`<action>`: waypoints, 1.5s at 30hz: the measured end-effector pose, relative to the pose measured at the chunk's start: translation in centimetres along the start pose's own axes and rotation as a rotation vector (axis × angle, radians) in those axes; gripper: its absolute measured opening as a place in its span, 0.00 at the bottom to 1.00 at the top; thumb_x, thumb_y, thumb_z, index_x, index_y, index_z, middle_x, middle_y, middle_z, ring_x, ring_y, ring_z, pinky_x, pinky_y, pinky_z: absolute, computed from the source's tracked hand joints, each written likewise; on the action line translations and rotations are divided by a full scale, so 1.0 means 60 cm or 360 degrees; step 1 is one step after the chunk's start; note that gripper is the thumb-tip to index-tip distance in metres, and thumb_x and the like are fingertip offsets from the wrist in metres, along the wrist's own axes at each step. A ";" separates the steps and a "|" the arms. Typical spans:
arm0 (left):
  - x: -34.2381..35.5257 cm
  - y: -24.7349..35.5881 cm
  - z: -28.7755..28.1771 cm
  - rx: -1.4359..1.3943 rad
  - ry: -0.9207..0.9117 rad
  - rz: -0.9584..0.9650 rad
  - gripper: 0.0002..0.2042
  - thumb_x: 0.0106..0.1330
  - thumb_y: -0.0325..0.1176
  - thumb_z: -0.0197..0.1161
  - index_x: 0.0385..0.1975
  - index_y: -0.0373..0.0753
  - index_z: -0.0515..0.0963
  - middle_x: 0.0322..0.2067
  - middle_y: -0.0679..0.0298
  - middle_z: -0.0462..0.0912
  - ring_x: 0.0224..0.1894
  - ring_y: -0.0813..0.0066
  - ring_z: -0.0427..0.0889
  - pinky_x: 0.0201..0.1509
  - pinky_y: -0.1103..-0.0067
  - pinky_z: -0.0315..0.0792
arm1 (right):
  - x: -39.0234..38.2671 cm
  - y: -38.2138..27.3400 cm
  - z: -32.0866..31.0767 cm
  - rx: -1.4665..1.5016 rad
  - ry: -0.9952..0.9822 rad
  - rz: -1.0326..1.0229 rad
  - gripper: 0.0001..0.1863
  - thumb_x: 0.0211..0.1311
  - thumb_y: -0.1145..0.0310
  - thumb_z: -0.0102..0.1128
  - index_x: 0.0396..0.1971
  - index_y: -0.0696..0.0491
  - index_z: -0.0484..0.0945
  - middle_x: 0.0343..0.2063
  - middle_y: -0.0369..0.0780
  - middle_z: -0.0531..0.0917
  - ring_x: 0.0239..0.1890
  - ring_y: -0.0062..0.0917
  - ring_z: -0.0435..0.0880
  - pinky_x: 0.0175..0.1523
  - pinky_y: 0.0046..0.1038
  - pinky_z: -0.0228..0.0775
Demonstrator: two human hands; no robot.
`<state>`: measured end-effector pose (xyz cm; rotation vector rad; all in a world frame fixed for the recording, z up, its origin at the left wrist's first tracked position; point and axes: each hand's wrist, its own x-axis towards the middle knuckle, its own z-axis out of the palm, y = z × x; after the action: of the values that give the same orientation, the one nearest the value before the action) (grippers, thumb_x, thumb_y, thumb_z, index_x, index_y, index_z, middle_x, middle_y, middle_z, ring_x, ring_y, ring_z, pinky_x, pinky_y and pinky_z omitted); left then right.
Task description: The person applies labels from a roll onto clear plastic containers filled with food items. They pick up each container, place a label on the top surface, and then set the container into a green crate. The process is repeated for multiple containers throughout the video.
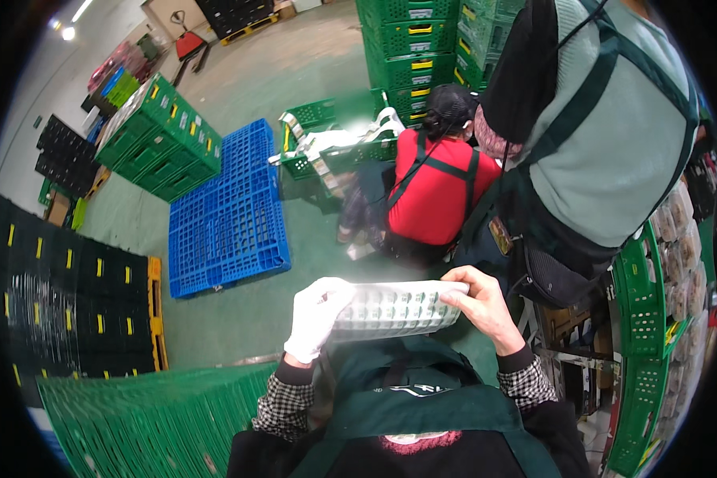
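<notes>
I hold a pale sheet of small labels with green print (390,311) in front of me, above my dark green apron. My left hand (315,311), in a white glove, is closed on its left end. My right hand (482,303), bare, pinches its right end between thumb and fingers. Just beyond, a co-worker in a red top (434,191) crouches by a green crate (311,163) with white strips in it. Another person in a grey top (613,135) stands close at my right.
A blue plastic pallet (227,207) lies ahead left, beside stacked green crates (159,139). Wrapped black crates (72,295) stand at left, folded green crates (143,414) at lower left. Crates with packaged goods (645,303) line my right. Tall green crate stacks (406,40) and a red pallet truck (190,44) are farther back.
</notes>
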<state>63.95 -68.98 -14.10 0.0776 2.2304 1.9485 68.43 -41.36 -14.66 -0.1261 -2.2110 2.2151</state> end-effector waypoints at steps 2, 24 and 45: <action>0.041 -0.008 -0.013 0.0000 -0.0092 -0.0044 0.06 0.60 0.25 0.64 0.36 0.32 0.81 0.30 0.66 0.83 0.32 0.84 0.78 0.38 0.84 0.72 | 0.013 0.018 -0.007 0.0065 0.0029 0.0057 0.07 0.57 0.73 0.65 0.30 0.60 0.77 0.23 0.32 0.78 0.27 0.12 0.72 0.33 0.17 0.64; 0.294 0.014 -0.037 -0.0239 -0.0696 -0.0073 0.06 0.58 0.25 0.66 0.34 0.31 0.81 0.30 0.67 0.83 0.31 0.83 0.78 0.38 0.84 0.72 | 0.074 0.005 0.086 0.0052 0.0890 0.0178 0.05 0.60 0.73 0.63 0.28 0.60 0.78 0.24 0.31 0.79 0.30 0.10 0.73 0.35 0.17 0.66; 0.297 0.108 0.083 -0.0105 -0.0962 0.0158 0.05 0.54 0.22 0.67 0.30 0.31 0.81 0.24 0.67 0.82 0.26 0.83 0.78 0.34 0.85 0.70 | 0.005 -0.011 0.017 0.0272 0.1044 -0.0089 0.10 0.64 0.66 0.61 0.35 0.58 0.78 0.30 0.30 0.80 0.34 0.11 0.75 0.41 0.18 0.69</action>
<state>46.75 -60.40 -10.14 0.6805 1.7868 1.7323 68.04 -42.38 -14.03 -0.6675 -1.6454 1.9364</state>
